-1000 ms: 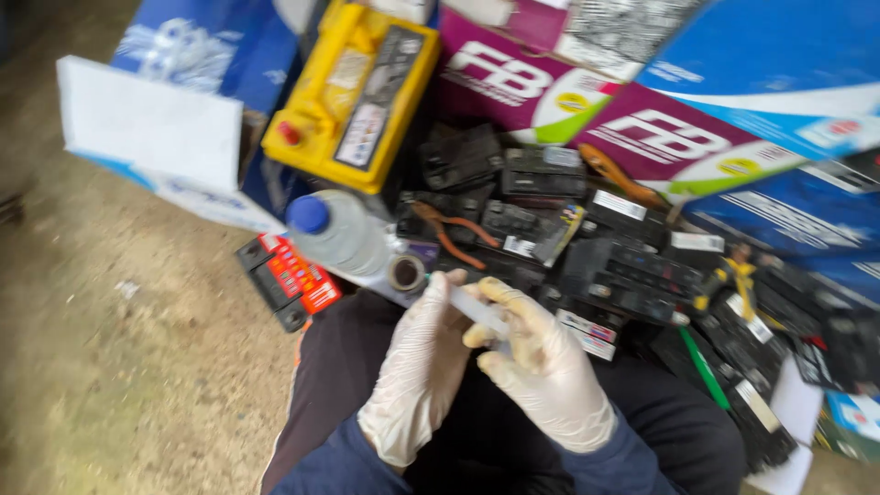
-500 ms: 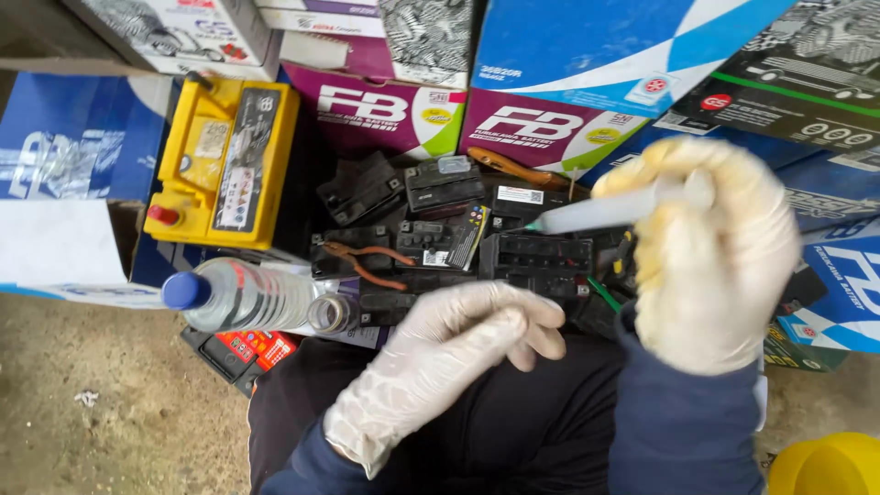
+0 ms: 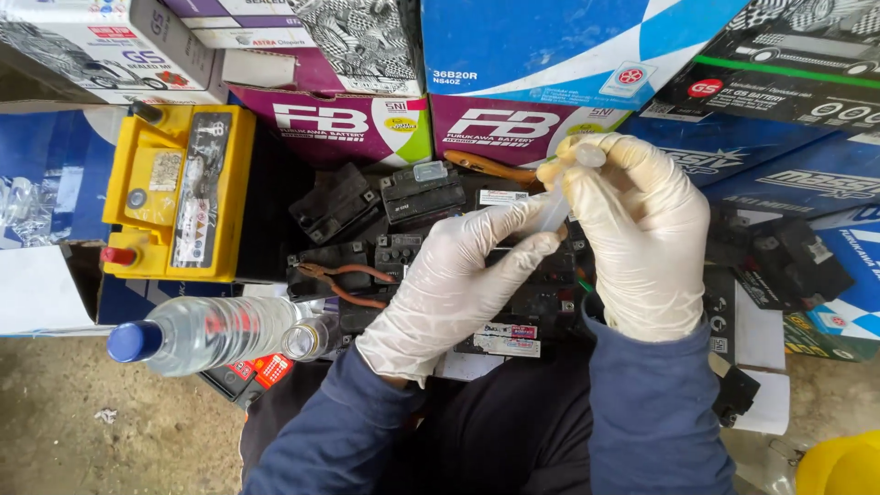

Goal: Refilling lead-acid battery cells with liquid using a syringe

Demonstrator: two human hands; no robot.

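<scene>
Gloved hands meet over black batteries. Right hand clenches a clear syringe upright; left hand pinches its lower tip, steadying it. Bottle lies nearby.

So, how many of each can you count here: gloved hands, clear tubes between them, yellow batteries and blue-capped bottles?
gloved hands: 2, the left hand and the right hand
clear tube: 1
yellow battery: 1
blue-capped bottle: 1
Total: 5
</scene>
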